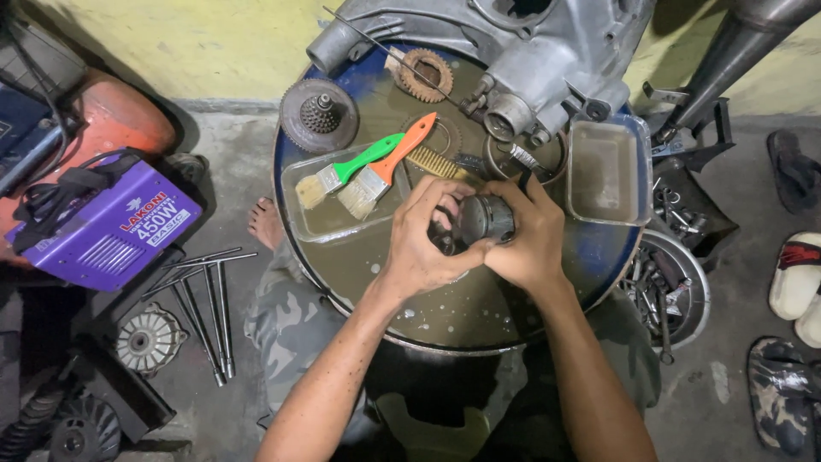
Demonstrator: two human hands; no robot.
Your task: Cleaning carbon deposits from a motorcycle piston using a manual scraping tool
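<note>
Gripping a dark metal cylinder part (486,218) with both hands over the wet drum top (445,299). My left hand (423,235) curls around its near-left side, fingers bent and closed over the top edge, thumb underneath. My right hand (530,235) clamps the right end, fingers wrapped over it, hands nearly touching each other below the part. Both closed on it, no gap to speak of.

Part sits about mid drum, slightly right of centre, just off the surface as far as I can tell. Its long axis looks roughly left-right, the open or ribbed end toward my right hand; exact facing is hidden by my fingers.

Around it: clear shallow tray (299,184) to the left with a green-handled brush (346,171) and an orange-handled brush (385,167) lying across it, bristles down-left. Wire brush (436,162) just behind my left hand. Square container (607,171) of murky liquid to the right. Big grey engine casing (530,51) at the far edge, rusty sprocket (425,74) and a clutch gear (318,115) beside it. Purple box-shaped machine (107,222) and long T-handle wrenches (205,299) on the floor left. Sandals (795,282) on the right.
</note>
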